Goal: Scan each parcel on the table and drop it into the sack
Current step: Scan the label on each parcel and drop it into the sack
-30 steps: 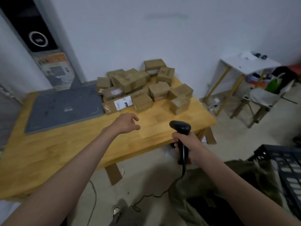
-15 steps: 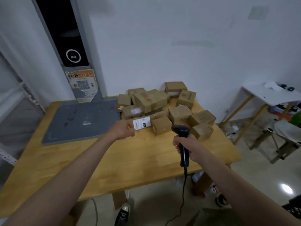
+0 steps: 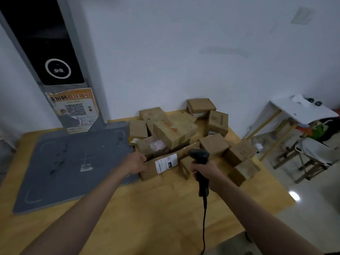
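A heap of several brown cardboard parcels (image 3: 174, 131) lies at the far right of the wooden table (image 3: 156, 208). At its front lies a long flat parcel (image 3: 161, 167) with a white label (image 3: 166, 163). My left hand (image 3: 137, 162) grips the left end of that parcel. My right hand (image 3: 204, 171) holds a black corded barcode scanner (image 3: 199, 157) upright, its head just right of the label. The sack is out of view.
A grey mat (image 3: 73, 162) covers the table's left half. A dark panel with a QR poster (image 3: 73, 109) stands against the wall behind it. Right of the table are a white side table (image 3: 301, 111) and a stool (image 3: 316, 153) on the shiny floor.
My view has tilted up from the sack and floor to the table. My left hand reached forward onto the long labelled parcel and took hold of its end. The scanner came closer to the label.
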{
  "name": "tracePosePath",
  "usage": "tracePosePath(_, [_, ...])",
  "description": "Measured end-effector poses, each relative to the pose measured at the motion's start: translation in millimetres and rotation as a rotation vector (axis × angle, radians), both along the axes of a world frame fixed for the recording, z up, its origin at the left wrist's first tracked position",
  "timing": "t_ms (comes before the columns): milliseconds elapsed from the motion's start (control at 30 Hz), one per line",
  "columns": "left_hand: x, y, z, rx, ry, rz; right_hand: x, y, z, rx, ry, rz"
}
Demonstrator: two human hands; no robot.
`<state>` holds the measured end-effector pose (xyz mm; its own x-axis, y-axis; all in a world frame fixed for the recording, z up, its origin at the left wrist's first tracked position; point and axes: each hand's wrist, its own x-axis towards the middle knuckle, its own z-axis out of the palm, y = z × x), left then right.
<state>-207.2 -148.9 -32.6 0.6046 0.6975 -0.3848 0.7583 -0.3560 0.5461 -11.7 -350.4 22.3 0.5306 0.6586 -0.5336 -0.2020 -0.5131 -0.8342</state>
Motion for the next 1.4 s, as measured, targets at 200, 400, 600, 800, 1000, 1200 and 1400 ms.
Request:
tracePosePath(200, [24.5, 35.1, -47.4, -0.024, 0.048, -0.047, 19.6, 38.7, -33.0, -0.056, 0.009, -0.162])
tracePosePath(400, [43.3, 53.3, -113.1, -0.037, 0.114, 0.013, 35.4, 59.3, -77.5, -0.175, 0.111, -0.161])
tracePosePath(600, [48.3, 51.9, -173.3, 0.079, 0.239, 0.067, 41.2, 68.4, -112.3, -0.233, 0.212, -0.077])
tracePosePath(800, [46.9, 17.5, -148.5, 0.101, 0.261, 0.095, 48.8, 56.0, -133.9, -0.256, 0.345, -0.065])
tracePosePath(1000, [30.1, -9.0, -127.3, 0.094, 0.219, 0.092, 40.3, 37.7, -139.9, -0.248, 0.445, -0.129])
tracePosePath(1200, [-23.1, -48.3, -124.2, 0.035, 0.252, 0.168, -7.4, 22.6, -138.7, -0.232, 0.422, -0.083])
tracePosePath(1400, [-87.1, -86.9, -127.4, -0.045, 0.21, 0.225, -70.6, 2.4, -160.5, -0.261, 0.449, -0.063])
